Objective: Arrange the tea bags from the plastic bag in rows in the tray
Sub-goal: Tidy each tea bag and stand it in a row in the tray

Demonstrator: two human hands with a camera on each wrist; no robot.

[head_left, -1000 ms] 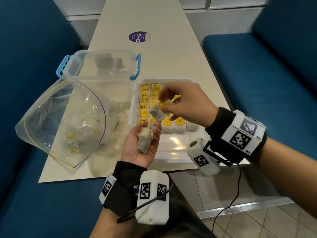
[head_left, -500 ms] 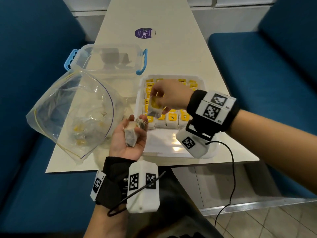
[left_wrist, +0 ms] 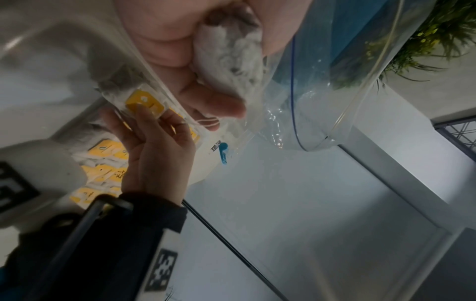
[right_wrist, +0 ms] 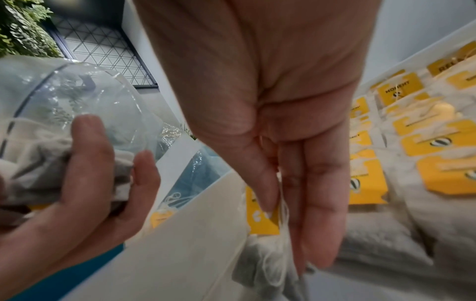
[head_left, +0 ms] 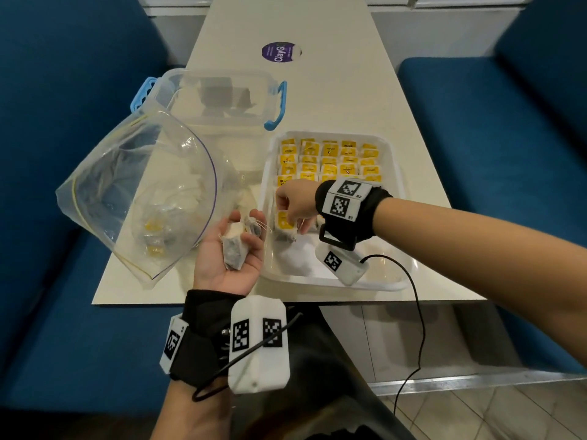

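A white tray holds several rows of tea bags with yellow tags. My right hand reaches into the tray and pinches one tea bag at the left end of the nearest row. In the right wrist view its thumb and fingers press on that tea bag, which touches the tray floor. My left hand lies palm up beside the tray's left wall, fingers curled round a few tea bags. The clear plastic bag lies open to the left, more tea bags inside.
A clear lidded box with blue handles stands behind the plastic bag and tray. A purple sticker marks the far table. Blue bench seats flank the table. The tray's near strip is bare.
My right hand has come down from above the tray and to the left with the tea bag, setting it at the near row's left end. The left hand has stayed put with its tea bags.
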